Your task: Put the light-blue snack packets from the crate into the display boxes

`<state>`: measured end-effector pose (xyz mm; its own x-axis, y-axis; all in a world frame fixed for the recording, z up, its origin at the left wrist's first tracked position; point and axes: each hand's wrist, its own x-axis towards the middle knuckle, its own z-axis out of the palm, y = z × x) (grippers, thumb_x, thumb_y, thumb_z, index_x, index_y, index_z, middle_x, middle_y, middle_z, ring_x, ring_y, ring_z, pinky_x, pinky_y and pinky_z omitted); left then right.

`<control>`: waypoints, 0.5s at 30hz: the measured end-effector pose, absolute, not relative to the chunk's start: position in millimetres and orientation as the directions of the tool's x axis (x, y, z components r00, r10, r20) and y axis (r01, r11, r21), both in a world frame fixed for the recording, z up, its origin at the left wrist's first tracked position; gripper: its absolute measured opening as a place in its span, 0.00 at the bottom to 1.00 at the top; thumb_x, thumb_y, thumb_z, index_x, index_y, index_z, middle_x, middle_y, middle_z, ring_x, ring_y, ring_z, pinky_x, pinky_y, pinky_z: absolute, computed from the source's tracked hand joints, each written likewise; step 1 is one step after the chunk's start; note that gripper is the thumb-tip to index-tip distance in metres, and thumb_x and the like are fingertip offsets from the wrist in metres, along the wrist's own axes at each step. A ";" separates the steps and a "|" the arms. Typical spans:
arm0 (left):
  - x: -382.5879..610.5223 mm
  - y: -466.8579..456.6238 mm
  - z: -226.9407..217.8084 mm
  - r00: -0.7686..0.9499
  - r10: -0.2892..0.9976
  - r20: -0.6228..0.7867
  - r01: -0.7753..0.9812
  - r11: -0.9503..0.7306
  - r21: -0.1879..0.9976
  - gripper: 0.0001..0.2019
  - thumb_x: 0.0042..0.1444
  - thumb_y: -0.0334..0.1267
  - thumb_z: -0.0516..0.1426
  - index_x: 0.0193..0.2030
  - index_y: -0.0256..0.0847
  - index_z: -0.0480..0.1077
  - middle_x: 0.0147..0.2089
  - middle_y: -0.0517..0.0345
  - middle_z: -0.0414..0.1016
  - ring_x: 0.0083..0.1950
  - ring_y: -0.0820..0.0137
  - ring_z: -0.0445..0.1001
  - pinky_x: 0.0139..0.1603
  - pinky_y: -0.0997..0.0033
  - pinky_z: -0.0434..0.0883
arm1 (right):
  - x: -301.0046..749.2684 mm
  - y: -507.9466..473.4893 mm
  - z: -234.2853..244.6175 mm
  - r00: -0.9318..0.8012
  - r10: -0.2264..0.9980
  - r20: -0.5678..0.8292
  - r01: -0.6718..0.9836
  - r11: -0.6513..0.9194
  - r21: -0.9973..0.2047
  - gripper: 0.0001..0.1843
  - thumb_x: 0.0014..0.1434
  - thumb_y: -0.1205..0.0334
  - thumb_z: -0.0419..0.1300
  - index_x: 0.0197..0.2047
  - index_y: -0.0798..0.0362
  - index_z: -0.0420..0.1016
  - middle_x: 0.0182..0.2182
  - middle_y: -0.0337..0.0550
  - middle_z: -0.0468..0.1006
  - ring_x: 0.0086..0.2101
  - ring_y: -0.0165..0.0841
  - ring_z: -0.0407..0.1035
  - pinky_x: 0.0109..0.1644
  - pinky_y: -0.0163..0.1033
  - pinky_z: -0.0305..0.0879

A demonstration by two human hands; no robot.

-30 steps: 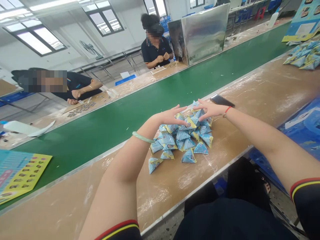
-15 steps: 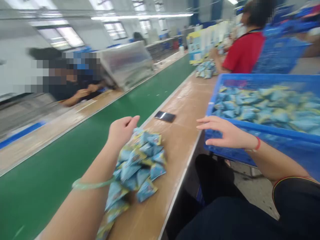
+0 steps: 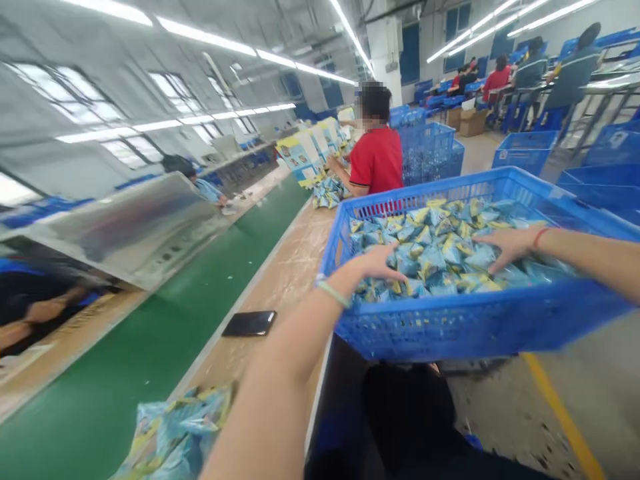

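Observation:
A blue plastic crate [image 3: 465, 327] beside the workbench is full of small blue-and-yellow triangular packets [image 3: 440, 250]. My left hand [image 3: 373, 263] reaches over the crate's near rim, fingers curved down onto the packets at the left side. My right hand [image 3: 505, 245] lies on the packets at the right, fingers spread. Neither hand has visibly closed on a packet. A pile of the same packets [image 3: 175, 433] rests on the brown workbench at the bottom left, partly cut off by my left forearm.
A black phone [image 3: 249, 323] lies on the workbench [image 3: 280, 280] beside the green conveyor belt [image 3: 150, 347]. A person in a red shirt [image 3: 376, 159] works further along the bench. More blue crates [image 3: 525, 150] stand behind. A metal box [image 3: 135, 227] sits across the belt.
The view swung right from the pile on the bench to the crate. Both hands left the pile and moved into the crate onto the packets.

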<state>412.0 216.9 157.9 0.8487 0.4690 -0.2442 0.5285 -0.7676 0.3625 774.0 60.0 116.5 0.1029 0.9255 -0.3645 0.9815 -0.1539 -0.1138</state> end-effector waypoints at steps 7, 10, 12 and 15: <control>473.5 257.4 98.8 0.741 0.386 -0.550 0.634 -0.670 0.385 0.76 0.29 0.73 0.66 0.78 0.43 0.30 0.79 0.42 0.39 0.77 0.47 0.49 0.74 0.50 0.56 | 794.4 109.5 57.4 -0.037 0.981 -0.193 0.954 -0.023 -0.298 0.72 0.30 0.27 0.69 0.74 0.52 0.58 0.60 0.67 0.72 0.54 0.65 0.72 0.60 0.65 0.64; 477.3 266.3 86.3 0.730 0.381 -0.568 0.657 -0.620 0.428 0.74 0.33 0.76 0.63 0.78 0.42 0.29 0.79 0.41 0.39 0.78 0.47 0.48 0.75 0.49 0.54 | 801.0 113.6 49.7 0.001 0.990 -0.145 0.928 -0.055 -0.369 0.70 0.27 0.27 0.71 0.72 0.46 0.61 0.66 0.62 0.66 0.57 0.66 0.69 0.62 0.68 0.61; 476.9 269.1 79.6 0.726 0.357 -0.588 0.667 -0.575 0.474 0.73 0.35 0.75 0.63 0.78 0.43 0.28 0.80 0.42 0.38 0.78 0.48 0.47 0.76 0.49 0.52 | 802.3 113.4 49.9 0.030 0.985 -0.169 0.921 -0.093 -0.379 0.71 0.29 0.28 0.71 0.73 0.47 0.59 0.70 0.61 0.58 0.62 0.68 0.63 0.65 0.68 0.57; 473.0 266.8 68.8 0.754 0.357 -0.551 0.656 -0.459 0.599 0.71 0.37 0.73 0.64 0.78 0.47 0.28 0.80 0.46 0.34 0.79 0.50 0.43 0.76 0.51 0.52 | 795.6 110.8 57.1 0.043 0.985 -0.170 0.904 -0.110 -0.413 0.68 0.35 0.30 0.70 0.74 0.52 0.58 0.70 0.64 0.57 0.65 0.69 0.58 0.67 0.65 0.57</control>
